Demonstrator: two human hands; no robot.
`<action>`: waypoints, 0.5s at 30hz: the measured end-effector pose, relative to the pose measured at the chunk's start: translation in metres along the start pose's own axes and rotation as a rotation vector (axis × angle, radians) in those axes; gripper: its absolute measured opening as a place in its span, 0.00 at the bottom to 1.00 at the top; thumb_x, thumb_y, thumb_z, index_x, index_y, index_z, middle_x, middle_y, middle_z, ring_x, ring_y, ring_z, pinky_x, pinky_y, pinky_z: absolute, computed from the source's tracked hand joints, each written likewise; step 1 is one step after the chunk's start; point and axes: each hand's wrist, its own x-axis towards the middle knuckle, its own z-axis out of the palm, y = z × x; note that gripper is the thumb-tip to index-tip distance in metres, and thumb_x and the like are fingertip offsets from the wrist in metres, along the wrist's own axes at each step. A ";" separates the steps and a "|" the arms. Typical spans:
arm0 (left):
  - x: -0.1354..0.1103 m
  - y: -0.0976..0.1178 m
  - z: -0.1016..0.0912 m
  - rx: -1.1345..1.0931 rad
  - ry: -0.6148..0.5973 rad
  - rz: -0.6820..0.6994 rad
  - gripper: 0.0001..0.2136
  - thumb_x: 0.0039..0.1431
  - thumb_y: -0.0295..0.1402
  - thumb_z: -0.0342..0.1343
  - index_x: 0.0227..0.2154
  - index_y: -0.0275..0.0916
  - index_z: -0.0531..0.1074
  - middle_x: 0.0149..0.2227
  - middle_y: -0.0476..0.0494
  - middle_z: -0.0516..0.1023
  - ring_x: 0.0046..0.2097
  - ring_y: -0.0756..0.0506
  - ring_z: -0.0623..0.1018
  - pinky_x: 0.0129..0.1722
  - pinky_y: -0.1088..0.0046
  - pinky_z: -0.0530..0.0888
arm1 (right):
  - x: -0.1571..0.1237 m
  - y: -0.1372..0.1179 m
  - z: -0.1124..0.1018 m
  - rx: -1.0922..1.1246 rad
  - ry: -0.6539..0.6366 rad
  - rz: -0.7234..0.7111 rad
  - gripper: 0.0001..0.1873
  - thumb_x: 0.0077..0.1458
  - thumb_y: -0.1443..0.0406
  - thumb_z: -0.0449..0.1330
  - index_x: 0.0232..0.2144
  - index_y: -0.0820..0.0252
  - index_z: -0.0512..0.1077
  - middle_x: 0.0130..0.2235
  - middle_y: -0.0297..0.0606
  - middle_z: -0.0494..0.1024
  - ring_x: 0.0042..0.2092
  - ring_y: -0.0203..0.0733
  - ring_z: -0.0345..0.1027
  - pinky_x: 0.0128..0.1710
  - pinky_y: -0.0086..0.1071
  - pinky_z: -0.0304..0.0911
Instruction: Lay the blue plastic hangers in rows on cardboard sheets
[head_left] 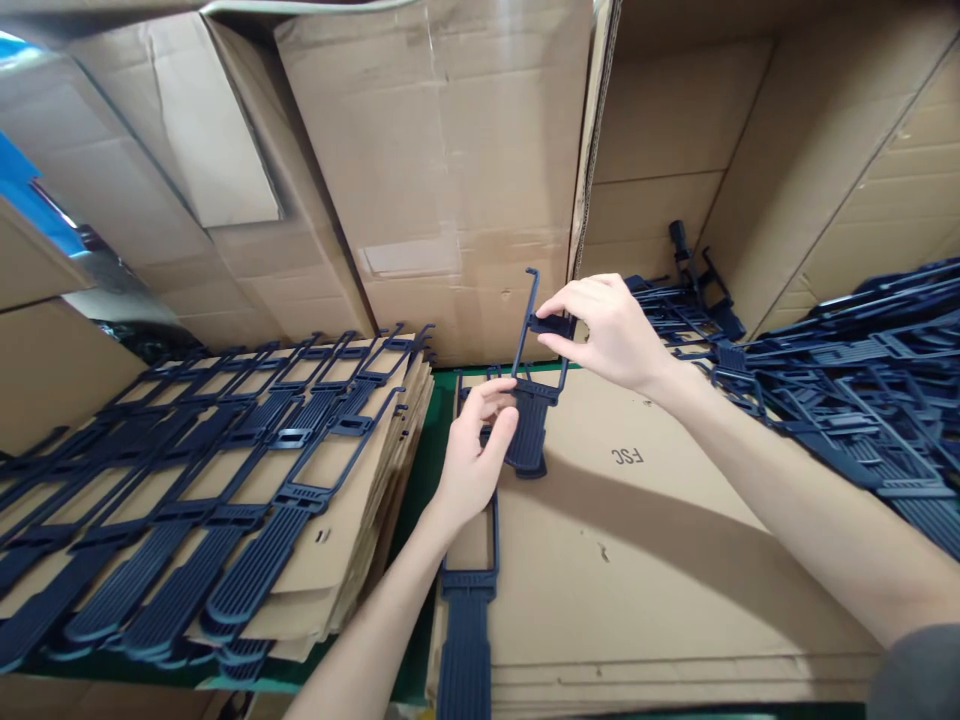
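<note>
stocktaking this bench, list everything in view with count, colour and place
held ribbed plastic bracket: one, navy, between both grips
laid ribbed bracket: at least one, navy, right stack's left edge
bracket rows: many, overlapping, navy, on left stack
bracket pile: uncountable, navy, far right
left cardboard stack: one, brown, left
right cardboard stack: one, brown, marked FSC, centre to right
cardboard box walls: several, brown, back and sides
work surface: one, green, between stacks
blue item, unclear: upper left
left grip: one, bare, at bracket's left edge
right grip: one, bare, pinching bracket's crosspiece
</note>
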 end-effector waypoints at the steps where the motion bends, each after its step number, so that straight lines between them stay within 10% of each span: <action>1: 0.001 0.000 -0.002 0.022 0.023 0.021 0.13 0.66 0.35 0.46 0.51 0.40 0.64 0.45 0.41 0.76 0.44 0.46 0.76 0.43 0.71 0.71 | -0.001 -0.001 -0.003 0.029 -0.012 -0.013 0.05 0.55 0.64 0.60 0.36 0.59 0.71 0.37 0.37 0.78 0.41 0.44 0.69 0.48 0.41 0.55; 7: 0.009 -0.014 -0.016 0.439 0.167 0.056 0.14 0.60 0.22 0.47 0.47 0.39 0.66 0.46 0.42 0.75 0.50 0.44 0.73 0.51 0.64 0.68 | -0.039 -0.025 -0.006 0.195 -0.228 -0.141 0.07 0.56 0.64 0.60 0.38 0.60 0.73 0.36 0.38 0.78 0.39 0.42 0.69 0.49 0.40 0.57; 15: 0.009 -0.038 -0.023 0.763 -0.083 -0.037 0.12 0.57 0.25 0.51 0.44 0.38 0.72 0.51 0.41 0.72 0.57 0.40 0.68 0.58 0.58 0.64 | -0.096 -0.057 0.019 0.309 -0.477 -0.059 0.09 0.58 0.64 0.58 0.40 0.61 0.75 0.39 0.40 0.77 0.42 0.43 0.68 0.47 0.39 0.61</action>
